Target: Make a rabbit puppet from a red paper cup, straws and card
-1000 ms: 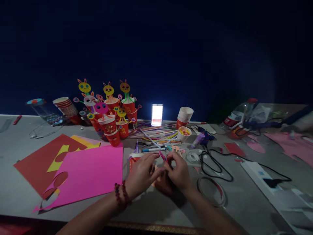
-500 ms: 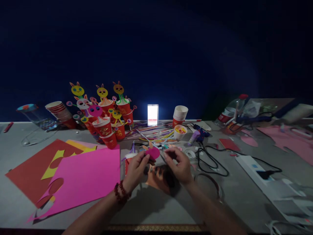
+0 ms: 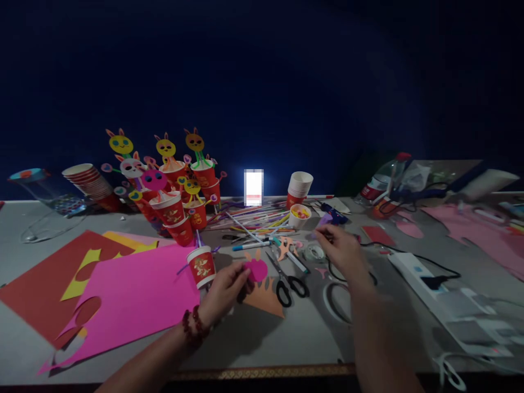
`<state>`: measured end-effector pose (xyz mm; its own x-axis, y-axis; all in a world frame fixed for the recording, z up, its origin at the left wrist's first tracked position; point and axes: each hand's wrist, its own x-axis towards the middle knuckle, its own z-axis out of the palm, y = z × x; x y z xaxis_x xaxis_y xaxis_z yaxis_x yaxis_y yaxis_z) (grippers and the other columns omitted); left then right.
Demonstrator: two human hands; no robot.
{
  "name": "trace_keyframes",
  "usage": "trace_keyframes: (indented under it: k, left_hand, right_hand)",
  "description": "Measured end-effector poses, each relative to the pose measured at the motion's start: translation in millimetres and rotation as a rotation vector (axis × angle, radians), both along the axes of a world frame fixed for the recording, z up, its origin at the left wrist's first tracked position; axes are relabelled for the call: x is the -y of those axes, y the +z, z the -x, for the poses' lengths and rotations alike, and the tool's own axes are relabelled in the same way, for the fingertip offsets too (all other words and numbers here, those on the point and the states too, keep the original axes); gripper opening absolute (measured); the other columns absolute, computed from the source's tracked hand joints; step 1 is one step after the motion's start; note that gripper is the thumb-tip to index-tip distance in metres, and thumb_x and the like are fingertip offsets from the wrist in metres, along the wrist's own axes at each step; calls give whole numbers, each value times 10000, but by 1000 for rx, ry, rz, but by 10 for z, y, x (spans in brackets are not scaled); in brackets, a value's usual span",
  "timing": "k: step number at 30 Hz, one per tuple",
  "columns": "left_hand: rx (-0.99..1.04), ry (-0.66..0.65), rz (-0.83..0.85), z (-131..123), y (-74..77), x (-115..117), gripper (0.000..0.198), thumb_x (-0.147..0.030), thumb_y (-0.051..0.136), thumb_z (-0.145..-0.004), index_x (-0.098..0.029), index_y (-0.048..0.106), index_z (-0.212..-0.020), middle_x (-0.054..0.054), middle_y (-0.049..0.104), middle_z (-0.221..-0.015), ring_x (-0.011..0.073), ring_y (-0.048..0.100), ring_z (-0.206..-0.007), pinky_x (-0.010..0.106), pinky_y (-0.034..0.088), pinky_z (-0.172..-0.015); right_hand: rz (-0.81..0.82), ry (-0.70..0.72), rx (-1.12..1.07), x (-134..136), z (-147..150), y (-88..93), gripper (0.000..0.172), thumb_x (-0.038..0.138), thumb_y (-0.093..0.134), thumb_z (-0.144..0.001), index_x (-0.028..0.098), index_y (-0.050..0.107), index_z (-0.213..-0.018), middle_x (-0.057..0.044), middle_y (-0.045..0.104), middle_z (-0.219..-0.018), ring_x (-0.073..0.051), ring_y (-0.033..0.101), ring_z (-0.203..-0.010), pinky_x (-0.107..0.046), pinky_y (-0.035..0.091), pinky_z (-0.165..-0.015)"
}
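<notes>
Between the thumb and fingers of my left hand point(image 3: 229, 284) is a magenta paper disc point(image 3: 257, 269) with two orange ear shapes on its top edge. My right hand point(image 3: 339, 248) is closed at the purple glue stick point(image 3: 325, 220), its fingertips on the stick's lower end. Black-handled scissors point(image 3: 290, 288) lie on the table between my hands, beside an orange paper scrap point(image 3: 266, 299). A red and white cup point(image 3: 201, 266) with purple stems stands left of my left hand.
Decorated bunny cups point(image 3: 166, 207) crowd the back left, behind magenta sheets point(image 3: 151, 295). Markers point(image 3: 250, 246), a tape roll point(image 3: 314, 252) and a candy-coloured cup point(image 3: 300, 215) lie mid-table. At right are a power strip point(image 3: 426, 295), black cable and a bottle point(image 3: 380, 183).
My right hand has moved right and away from the disc to the glue stick. The scissors now lie uncovered on the table. My left hand still holds the disc, slightly lower.
</notes>
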<state>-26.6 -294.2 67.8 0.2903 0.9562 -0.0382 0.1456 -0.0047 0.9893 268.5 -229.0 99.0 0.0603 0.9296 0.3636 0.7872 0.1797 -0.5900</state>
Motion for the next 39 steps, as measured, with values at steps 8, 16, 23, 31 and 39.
trace_keyframes:
  k: [8, 16, 23, 31, 39]
  left_hand:
    - [-112, -36, -123, -47, -36, 104, 295, -402, 429, -966, -169, 575, -859, 37, 639, -783, 131, 638, -658, 202, 447, -546]
    - [-391, -141, -409, -45, -35, 204, 226, -277, 447, -950, -182, 611, -827, 49, 670, -760, 161, 635, -699, 238, 437, -626]
    - [-308, -141, -286, -35, -104, 183, 232, -298, 431, -966, -179, 556, -810, 28, 651, -747, 155, 662, -697, 234, 408, -604]
    - [-124, -93, -194, -44, -81, 184, 276, -356, 437, -968, -170, 577, -820, 17, 609, -745, 130, 632, -651, 213, 424, -567]
    - [84, -106, -441, 68, 74, 142, 231, -318, 473, -955, -168, 633, -885, 107, 616, -1080, 226, 575, -1027, 374, 460, -916]
  right_hand:
    - [258, 5, 418, 113, 36, -57, 114, 270, 557, -839, 217, 658, -825, -46, 723, -870, -215, 658, -797, -272, 387, -615]
    - [156, 192, 262, 79, 306, 29, 181, 329, 494, -879, 223, 632, -830, -36, 703, -882, -200, 641, -770, -277, 427, -651]
    - [500, 117, 532, 557, -98, 61, 257, 470, 640, -767, 242, 624, -650, -33, 671, -662, -228, 625, -621, -289, 336, -508]
    - [449, 262, 340, 1020, -198, -25, 139, 299, 625, -793, 246, 588, -670, -46, 638, -662, -244, 599, -619, -341, 396, -557]
    - [634, 476, -962, 680, 669, 274, 329, 489, 684, -814, 195, 537, -816, -31, 669, -801, -110, 550, -575, -207, 442, -490]
